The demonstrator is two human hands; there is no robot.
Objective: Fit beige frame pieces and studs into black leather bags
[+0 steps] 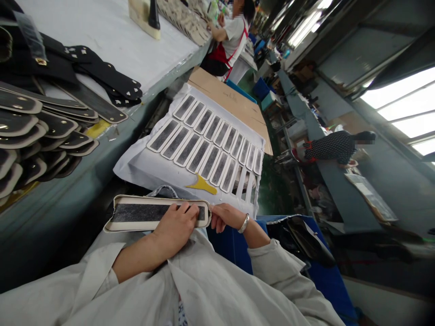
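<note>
I'm watching a factory floor here, some kind of production workshop. The long table (112, 40) in the upper left is stacked with rows of identical black cut pieces (41, 131), and a sheet of die-cut strips (207, 140) sits mid-frame. A worker in a red apron (231, 40) sits at the top and another person (335, 146) at the right. Strip lights (306, 27) run overhead in the upper right.
</note>
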